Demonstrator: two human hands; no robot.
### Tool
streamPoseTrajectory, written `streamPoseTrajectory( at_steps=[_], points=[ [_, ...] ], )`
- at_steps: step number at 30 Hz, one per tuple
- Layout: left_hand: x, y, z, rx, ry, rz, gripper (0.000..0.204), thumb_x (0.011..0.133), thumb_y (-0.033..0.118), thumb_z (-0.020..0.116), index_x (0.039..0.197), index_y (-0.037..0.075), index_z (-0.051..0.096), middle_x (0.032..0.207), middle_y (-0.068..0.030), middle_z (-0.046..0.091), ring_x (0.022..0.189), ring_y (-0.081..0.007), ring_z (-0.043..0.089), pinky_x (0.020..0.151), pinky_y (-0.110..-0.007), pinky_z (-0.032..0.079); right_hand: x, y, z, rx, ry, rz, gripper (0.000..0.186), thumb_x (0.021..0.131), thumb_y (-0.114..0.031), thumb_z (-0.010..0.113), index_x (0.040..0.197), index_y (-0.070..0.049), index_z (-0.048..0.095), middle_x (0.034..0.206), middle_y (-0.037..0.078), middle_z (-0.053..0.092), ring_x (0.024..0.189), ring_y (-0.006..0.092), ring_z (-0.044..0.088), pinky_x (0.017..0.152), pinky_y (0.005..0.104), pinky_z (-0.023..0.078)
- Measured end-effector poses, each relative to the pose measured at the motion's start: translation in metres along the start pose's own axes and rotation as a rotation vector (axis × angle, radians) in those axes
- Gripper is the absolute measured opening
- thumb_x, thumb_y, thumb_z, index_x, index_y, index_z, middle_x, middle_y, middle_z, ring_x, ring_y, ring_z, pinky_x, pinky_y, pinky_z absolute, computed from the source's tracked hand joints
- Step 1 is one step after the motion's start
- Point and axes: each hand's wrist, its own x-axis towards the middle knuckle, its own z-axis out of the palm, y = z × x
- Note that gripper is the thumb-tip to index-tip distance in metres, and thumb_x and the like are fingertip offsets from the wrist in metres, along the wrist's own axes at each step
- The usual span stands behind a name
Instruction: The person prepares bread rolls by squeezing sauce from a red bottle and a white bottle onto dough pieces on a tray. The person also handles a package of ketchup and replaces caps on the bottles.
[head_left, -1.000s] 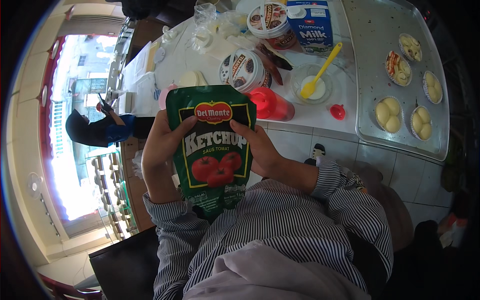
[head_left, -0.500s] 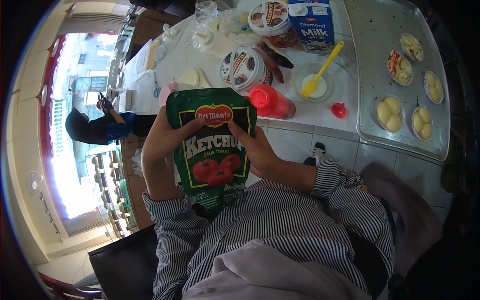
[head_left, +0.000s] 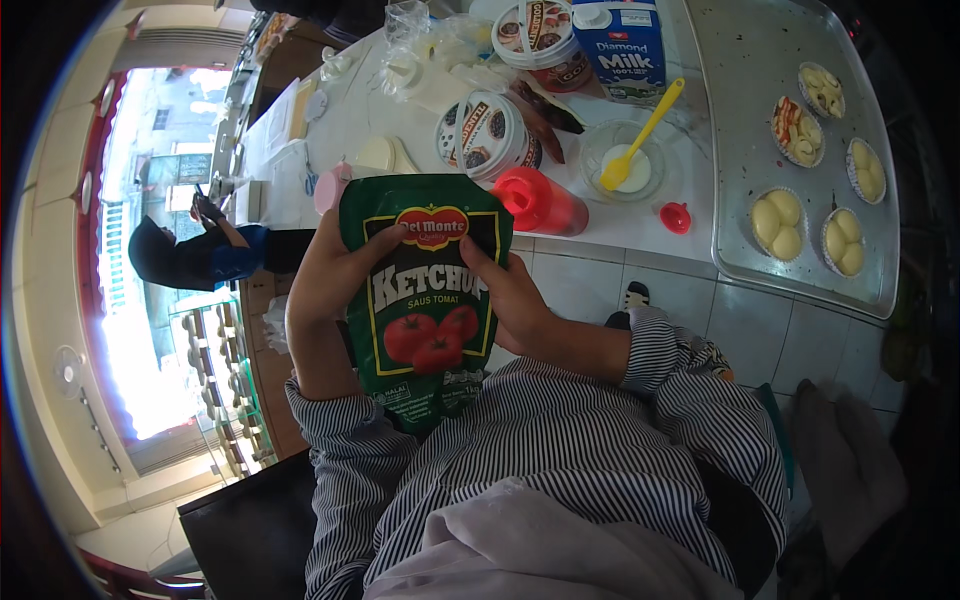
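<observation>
Both my hands grip a green foil sauce pouch (head_left: 420,340) printed with red tomatoes, held upright in front of my body. My left hand (head_left: 325,280) pinches its left edge, thumb across the front near the top; my right hand (head_left: 515,310) pinches the right edge the same way. Just beyond stands a red squeeze bottle (head_left: 550,210). To its right are a small red funnel (head_left: 675,218) and a glass bowl (head_left: 600,140) of white liquid with a yellow spatula (head_left: 650,125).
The white table (head_left: 350,120) holds tubs (head_left: 470,135), a blue carton (head_left: 620,65) and plastic bags (head_left: 410,55). A metal tray (head_left: 760,60) at right carries dough (head_left: 778,220) in paper cups. A co-worker (head_left: 200,255) is at left; grey fabric (head_left: 840,460) shows lower right.
The pouch and my thumbs have shifted only slightly. The grey fabric at the lower right has moved rightward, and the co-worker's hands at the left have moved a little.
</observation>
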Motion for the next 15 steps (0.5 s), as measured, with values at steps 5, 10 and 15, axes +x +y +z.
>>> streamPoseTrajectory(
  at_steps=[5, 10, 15],
  points=[
    [0.0023, -0.0006, -0.0006, -0.005, 0.003, 0.018, 0.039, 0.082, 0.009, 0.063, 0.114, -0.003, 0.045, 0.097, -0.0093, 0.062, 0.086, -0.0132, 0.059, 0.075, -0.026, 0.049, 0.0011, 0.0064, -0.0064, 0.033, 0.013, 0.038, 0.039, 0.092, -0.030, 0.046, 0.119, -0.002, 0.042, 0.112, 0.013, 0.054, 0.099, 0.0218, 0.058, 0.082, 0.0358, 0.052],
    [0.0035, 0.0025, 0.0023, 0.012, 0.017, 0.018, 0.039, 0.082, 0.009, 0.062, 0.115, -0.003, 0.044, 0.097, -0.0096, 0.062, 0.085, -0.0132, 0.060, 0.073, -0.026, 0.050, 0.0015, 0.0072, -0.0080, 0.048, 0.009, 0.034, 0.041, 0.093, -0.033, 0.043, 0.120, -0.002, 0.041, 0.112, 0.012, 0.054, 0.100, 0.0213, 0.058, 0.084, 0.0357, 0.051],
    [0.0028, 0.0012, 0.0030, 0.007, 0.034, -0.024, 0.039, 0.083, 0.009, 0.062, 0.115, -0.003, 0.044, 0.097, -0.0100, 0.062, 0.083, -0.0131, 0.060, 0.071, -0.025, 0.050, 0.0015, 0.0071, -0.0078, 0.066, 0.019, 0.034, 0.042, 0.093, -0.035, 0.042, 0.121, -0.003, 0.041, 0.114, 0.012, 0.053, 0.102, 0.0211, 0.057, 0.085, 0.0357, 0.050]
  ],
)
